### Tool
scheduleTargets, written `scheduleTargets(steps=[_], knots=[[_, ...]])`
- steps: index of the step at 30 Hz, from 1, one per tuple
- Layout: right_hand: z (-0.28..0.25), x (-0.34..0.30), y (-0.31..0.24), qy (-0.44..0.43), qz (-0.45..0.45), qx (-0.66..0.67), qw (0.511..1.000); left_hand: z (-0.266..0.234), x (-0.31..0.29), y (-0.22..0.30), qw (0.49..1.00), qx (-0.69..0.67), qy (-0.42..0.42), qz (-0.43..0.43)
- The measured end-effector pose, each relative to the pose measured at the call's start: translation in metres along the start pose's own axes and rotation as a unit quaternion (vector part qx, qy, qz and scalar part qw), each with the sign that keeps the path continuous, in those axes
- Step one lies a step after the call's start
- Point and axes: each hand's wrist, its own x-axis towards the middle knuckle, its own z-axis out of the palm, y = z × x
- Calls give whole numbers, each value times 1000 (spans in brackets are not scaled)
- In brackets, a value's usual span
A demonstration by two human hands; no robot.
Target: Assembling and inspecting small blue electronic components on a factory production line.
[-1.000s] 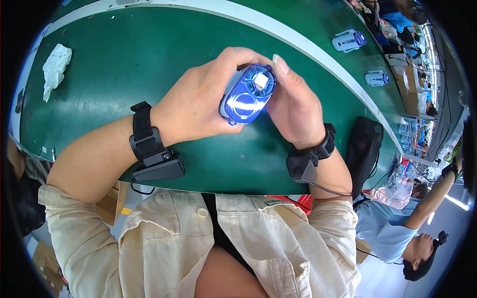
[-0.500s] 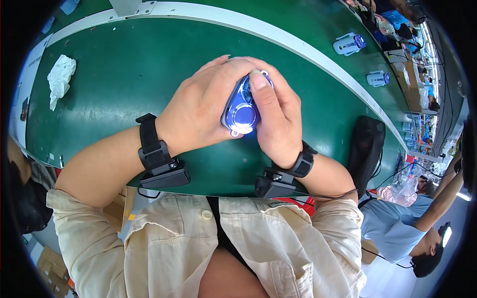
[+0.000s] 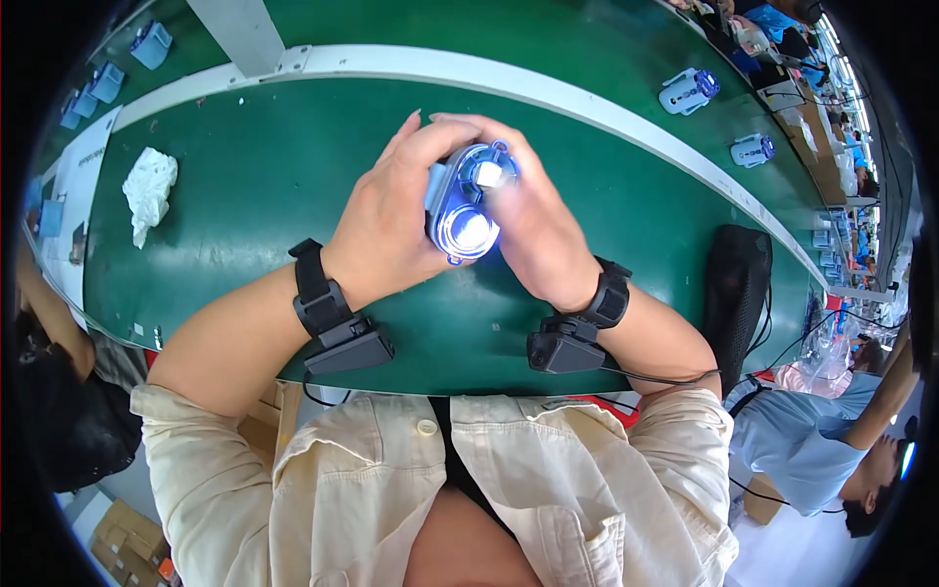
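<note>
Lamp (image 3: 455,207), lit above the green table (image 3: 274,176), is clasped in the left hand (image 3: 377,220), apparently to steady it; the right hand (image 3: 546,240) curves alongside, thumb blurred, its grip impossible to tell.

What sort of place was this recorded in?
Probably a factory or workshop: a green worktable edged by a white rail, several similar light-blue devices beyond it, and a co-worker in a light-blue shirt nearby.
</note>
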Motion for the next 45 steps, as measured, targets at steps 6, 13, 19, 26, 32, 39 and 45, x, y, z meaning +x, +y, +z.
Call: scheduleTargets(steps=[6,13,19,26,32,39,45], knots=[[-25,21,2,-28,-36,-231,972,3,7,7,994,-60,13,-91],[-118,120,3,329,-125,-407,843,-1,9,-1,987,20,-45,-155],[-163,145,19,419,-66,-358,832,-7,15,-15,966,-80,-35,-245],[-115,118,-12,343,-391,-511,684,-7,17,-38,949,-150,20,-277],[-49,104,18,-201,-192,-263,924,-22,8,-69,929,-216,89,-286],[-53,99,51,-161,-116,-399,895,-22,17,-74,952,-135,-8,-275],[-51,102,52,-153,-124,-421,885,-24,19,-76,946,-165,-18,-280]])
